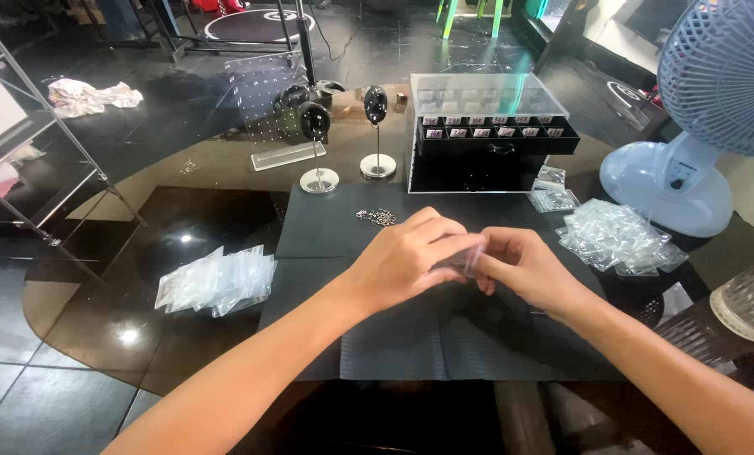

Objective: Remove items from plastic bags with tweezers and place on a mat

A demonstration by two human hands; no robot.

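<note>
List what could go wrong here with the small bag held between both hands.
1. The left hand and right hand pinch one small clear bag; it might slip or tear.
2. The fan sits beside the loose bag pile; if it runs, bags may scatter.
3. The small metal pieces lie loose on the mat and could roll away.

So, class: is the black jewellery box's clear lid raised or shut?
Raised. The clear lid sits tilted above the black jewellery box, leaving the top row of small compartments exposed.
</note>
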